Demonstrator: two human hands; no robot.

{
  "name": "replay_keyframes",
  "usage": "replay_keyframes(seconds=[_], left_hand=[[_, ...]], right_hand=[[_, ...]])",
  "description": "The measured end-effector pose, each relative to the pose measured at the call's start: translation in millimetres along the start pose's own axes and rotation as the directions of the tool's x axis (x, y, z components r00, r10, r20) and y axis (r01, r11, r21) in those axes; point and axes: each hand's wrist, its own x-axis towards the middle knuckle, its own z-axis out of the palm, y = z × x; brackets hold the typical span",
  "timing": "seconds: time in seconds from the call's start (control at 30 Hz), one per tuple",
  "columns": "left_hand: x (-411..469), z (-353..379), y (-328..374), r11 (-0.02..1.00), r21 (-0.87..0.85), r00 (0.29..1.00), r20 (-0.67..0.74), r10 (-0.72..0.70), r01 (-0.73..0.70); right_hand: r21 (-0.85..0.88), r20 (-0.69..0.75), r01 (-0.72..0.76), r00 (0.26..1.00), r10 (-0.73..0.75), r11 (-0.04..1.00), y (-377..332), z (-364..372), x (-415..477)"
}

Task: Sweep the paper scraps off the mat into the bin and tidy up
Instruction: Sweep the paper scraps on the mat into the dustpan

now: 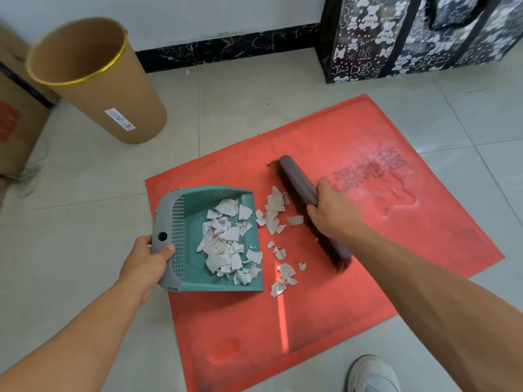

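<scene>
A red mat (353,278) lies on the tiled floor. On its left part rests a teal dustpan (198,281) with a grey back edge, gripped by my left hand (145,264). Many torn paper scraps (226,239) lie inside the pan. Several more loose scraps (276,219) are on the mat just right of the pan's lip. My right hand (334,213) grips a grey brush (300,182) with dark bristles, standing on the mat right of those scraps. A brown cardboard bin (113,91) with a gold rim stands at the upper left, off the mat.
A cardboard box (17,123) sits at the far left beside the bin. A black bag (424,38) with a white bear print stands against the wall at the upper right. My shoe (373,374) is at the mat's near edge.
</scene>
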Motion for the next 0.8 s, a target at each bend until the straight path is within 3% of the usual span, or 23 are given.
replay_keyframes(seconds=[0.23, 0.5, 0.63, 0.8], left_hand=[[-11.9, 33.4, -3.1, 0.994, -0.103, 0.999, 0.027, -0.035, 0.038], [-16.9, 41.2, 2.8, 0.995, -0.096, 1.0, -0.002, -0.01, 0.01], [-7.8, 33.9, 5.3, 0.998, -0.067, 0.999, 0.044, 0.014, -0.011], [1.4, 11.5, 4.8, 0.999, -0.04, 0.999, 0.044, 0.021, -0.019]], right_hand=[[0.14, 0.118, 0.076, 0.989, -0.093, 0.987, -25.7, 20.2, -15.8], [0.26, 0.179, 0.081, 0.975, -0.131, 0.962, -34.7, 20.0, -24.3], [0.262, 0.098, 0.14, 0.98, -0.171, 0.955, -33.2, 3.7, -21.1], [0.249, -0.043, 0.12, 0.993, -0.113, 0.961, -11.2, -21.8, -14.0]])
